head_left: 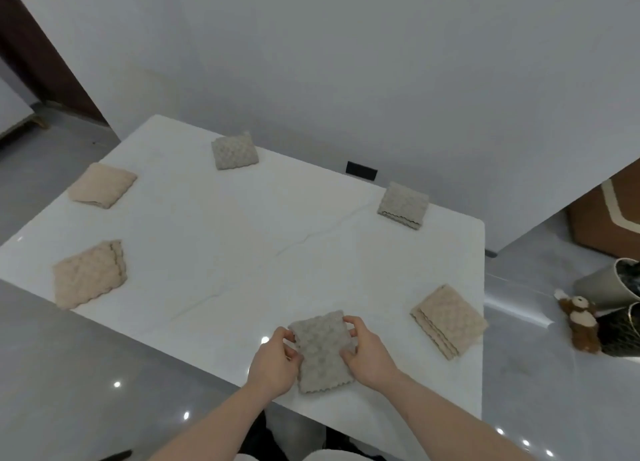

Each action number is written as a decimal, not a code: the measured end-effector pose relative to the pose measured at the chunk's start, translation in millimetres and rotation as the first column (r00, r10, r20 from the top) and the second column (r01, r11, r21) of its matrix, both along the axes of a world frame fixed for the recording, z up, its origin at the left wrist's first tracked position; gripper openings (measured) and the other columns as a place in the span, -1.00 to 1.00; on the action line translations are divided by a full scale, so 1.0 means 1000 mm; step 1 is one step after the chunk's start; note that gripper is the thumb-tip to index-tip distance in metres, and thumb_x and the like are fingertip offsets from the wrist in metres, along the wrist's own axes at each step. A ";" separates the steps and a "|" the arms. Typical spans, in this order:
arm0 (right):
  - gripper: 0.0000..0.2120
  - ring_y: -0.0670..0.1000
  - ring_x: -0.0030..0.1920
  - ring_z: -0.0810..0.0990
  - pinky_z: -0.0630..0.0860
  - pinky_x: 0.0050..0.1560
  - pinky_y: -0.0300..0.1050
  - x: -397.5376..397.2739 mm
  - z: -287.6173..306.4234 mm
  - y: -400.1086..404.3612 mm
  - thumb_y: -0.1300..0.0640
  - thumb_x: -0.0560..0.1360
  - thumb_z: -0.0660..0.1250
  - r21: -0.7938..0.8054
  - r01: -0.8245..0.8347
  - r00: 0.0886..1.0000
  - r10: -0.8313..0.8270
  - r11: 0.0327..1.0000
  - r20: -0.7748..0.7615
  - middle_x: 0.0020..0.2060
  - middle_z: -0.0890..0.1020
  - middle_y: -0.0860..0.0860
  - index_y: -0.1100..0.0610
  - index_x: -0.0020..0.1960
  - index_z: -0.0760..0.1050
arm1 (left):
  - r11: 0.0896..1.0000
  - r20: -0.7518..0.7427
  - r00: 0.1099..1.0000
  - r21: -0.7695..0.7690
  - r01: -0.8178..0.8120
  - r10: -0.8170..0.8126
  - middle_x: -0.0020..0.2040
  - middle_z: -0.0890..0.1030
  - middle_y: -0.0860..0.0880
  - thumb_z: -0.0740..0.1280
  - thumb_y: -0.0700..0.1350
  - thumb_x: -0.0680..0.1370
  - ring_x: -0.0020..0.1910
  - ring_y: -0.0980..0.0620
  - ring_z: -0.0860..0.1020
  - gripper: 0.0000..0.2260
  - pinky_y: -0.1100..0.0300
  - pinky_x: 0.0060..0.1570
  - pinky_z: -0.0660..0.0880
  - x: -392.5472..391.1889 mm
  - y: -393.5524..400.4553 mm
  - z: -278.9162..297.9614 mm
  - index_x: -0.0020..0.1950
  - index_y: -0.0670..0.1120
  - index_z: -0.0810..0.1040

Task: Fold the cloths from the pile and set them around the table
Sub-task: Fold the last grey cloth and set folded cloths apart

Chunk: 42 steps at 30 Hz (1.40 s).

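Note:
A folded grey textured cloth [322, 351] lies at the near edge of the white table [242, 238]. My left hand [273, 363] grips its left side and my right hand [369, 353] grips its right side. Other folded cloths sit around the table: a beige one [448, 320] at the near right, a grey one [403, 204] at the far right, a grey one [235, 150] at the far middle, a beige one [102, 185] at the far left, and a beige one [88, 273] at the near left. No pile is in view.
The table stands against a white wall with a black socket [362, 171]. On the glossy grey floor to the right are a small plush toy [580, 322], a bin [613, 285] and a brown box [602, 221].

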State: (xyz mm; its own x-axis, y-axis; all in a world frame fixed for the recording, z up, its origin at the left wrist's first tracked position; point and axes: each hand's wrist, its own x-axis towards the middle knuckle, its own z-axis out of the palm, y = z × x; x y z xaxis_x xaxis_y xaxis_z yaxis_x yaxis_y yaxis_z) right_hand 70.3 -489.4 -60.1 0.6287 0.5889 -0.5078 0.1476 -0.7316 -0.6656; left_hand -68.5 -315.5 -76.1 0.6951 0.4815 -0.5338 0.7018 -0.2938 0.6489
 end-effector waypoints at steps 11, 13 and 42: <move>-0.29 -0.04 0.45 0.40 0.29 0.46 -0.19 0.018 -0.046 -0.033 0.19 0.53 0.29 -0.055 -0.106 0.994 0.105 0.993 -0.007 0.46 0.39 -0.05 0.05 0.61 0.10 | 0.991 -0.050 0.992 -0.059 -0.119 0.116 -0.03 0.58 0.10 0.31 -0.11 0.58 -0.13 0.15 0.60 -0.65 0.21 -0.14 0.57 0.023 -0.054 -0.017 0.33 0.04 0.33; -0.26 -0.03 0.49 0.32 0.18 0.50 -0.23 0.018 -0.048 -0.034 0.20 0.54 0.27 -0.060 -0.136 0.991 0.136 0.989 -0.006 0.52 0.29 -0.01 0.07 0.64 0.02 | 0.988 -0.080 0.988 -0.063 -0.139 0.134 -0.02 0.58 0.11 0.28 -0.10 0.58 -0.11 0.16 0.60 -0.58 0.19 -0.12 0.57 0.026 -0.057 -0.022 0.42 0.02 0.27; -0.07 0.10 0.63 -0.22 0.06 0.55 0.25 0.010 -0.077 -0.043 0.16 0.60 0.30 -0.534 -0.535 0.722 0.683 0.655 0.115 0.53 -0.47 -0.09 0.08 0.62 -0.38 | 0.719 -0.578 0.703 0.265 0.642 -0.414 0.59 -0.47 0.01 0.06 0.07 0.72 0.62 -0.19 -0.30 -0.30 -0.24 0.56 -0.06 0.022 -0.077 -0.059 0.61 0.00 -0.42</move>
